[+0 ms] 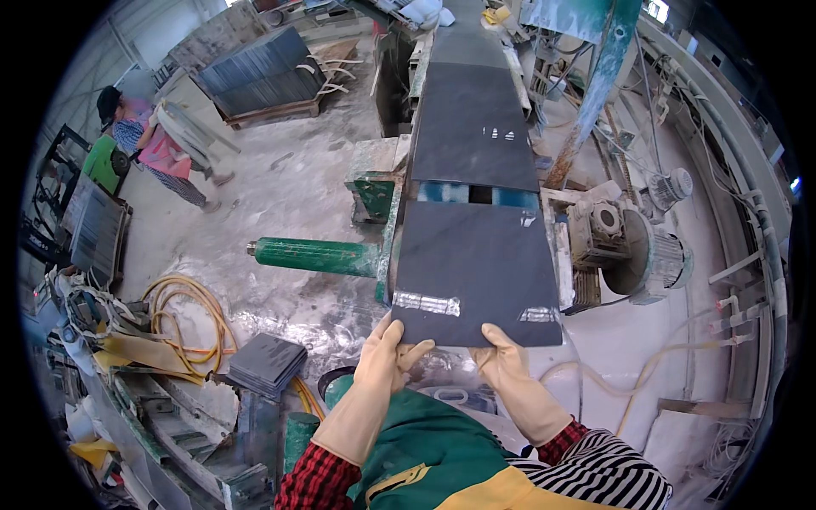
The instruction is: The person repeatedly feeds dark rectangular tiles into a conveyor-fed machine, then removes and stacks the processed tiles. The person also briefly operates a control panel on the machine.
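Note:
A dark grey stone slab [476,263] lies on a conveyor, its near end jutting out towards me. My left hand [382,353], in a cream rubber glove, grips the slab's near left corner with the thumb at the edge. On the same near edge, right of the middle, my right hand [503,361] is closed with its thumb on top and the other fingers hidden beneath. Wet, shiny patches show on the slab near both hands. Farther along the conveyor lies a second dark slab [472,127], with a narrow gap between the two where the blue belt [433,192] shows.
A green roller [314,255] sticks out left of the conveyor. On its right sits a motor with gearbox [633,242]. Small dark slabs [268,364] are stacked at lower left, near a coiled yellow hose [183,319]. Another person [157,149] stands far left, by a pallet of slabs [263,72].

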The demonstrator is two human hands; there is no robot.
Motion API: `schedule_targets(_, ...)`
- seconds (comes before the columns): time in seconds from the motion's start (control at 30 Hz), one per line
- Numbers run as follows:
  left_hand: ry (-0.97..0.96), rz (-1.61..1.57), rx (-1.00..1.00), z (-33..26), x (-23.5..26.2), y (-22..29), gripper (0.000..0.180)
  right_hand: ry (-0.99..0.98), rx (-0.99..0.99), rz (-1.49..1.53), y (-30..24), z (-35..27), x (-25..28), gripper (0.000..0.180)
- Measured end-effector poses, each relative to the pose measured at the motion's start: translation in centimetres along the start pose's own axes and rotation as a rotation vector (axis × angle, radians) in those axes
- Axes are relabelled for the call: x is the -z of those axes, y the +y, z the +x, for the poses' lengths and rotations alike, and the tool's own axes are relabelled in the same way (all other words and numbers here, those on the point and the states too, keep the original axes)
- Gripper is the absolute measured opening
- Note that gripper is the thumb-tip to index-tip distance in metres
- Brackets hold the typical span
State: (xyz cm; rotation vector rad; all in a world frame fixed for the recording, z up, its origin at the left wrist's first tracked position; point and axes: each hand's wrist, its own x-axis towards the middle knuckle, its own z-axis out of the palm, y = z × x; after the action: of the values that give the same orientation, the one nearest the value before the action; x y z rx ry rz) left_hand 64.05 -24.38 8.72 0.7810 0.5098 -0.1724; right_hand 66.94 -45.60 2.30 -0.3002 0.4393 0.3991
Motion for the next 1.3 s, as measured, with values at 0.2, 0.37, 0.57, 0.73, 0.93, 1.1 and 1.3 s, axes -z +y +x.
schedule_targets(0.2, 0.044, 0.022, 0.027, 2.4, -0.6, 0.9, 0.043, 0.090, 0.072, -0.020, 0.0, 2.6, -0.9, 0.029)
schedule_targets(0.37, 0.078, 0.060, 0.027, 3.9, -1.1, 1.7, 0.041, 0.137, 0.109, 0.044, 0.1, 4.1, -1.5, 0.027)
schedule_targets(0.57, 0.110, 0.099, 0.036, 6.4, -0.9, 2.1, 0.039, 0.106, 0.084, 0.107, -0.5, 6.5, -0.8, 0.023)
schedule_targets(0.73, 0.087, 0.157, 0.059, 8.2, -0.1, 1.7, 0.039, 0.165, 0.122, 0.075, -0.7, 7.7, -0.6, 0.027)
schedule_targets(0.93, 0.146, 0.211, 0.037, 9.5, 2.3, 1.7, 0.047, 0.332, 0.113, 0.089, -0.9, 8.6, -1.3, 0.031)
schedule_targets(1.1, 0.150, 0.088, -0.099, 4.9, 11.9, 3.1, 0.060, 0.117, 0.033, -0.235, -2.1, 9.4, 3.6, 0.040)
schedule_targets(1.3, 0.620, -0.094, -0.273, -8.9, 23.9, 6.2, 0.042, 0.185, 0.037, -0.639, -2.3, 7.7, 2.0, 0.045)
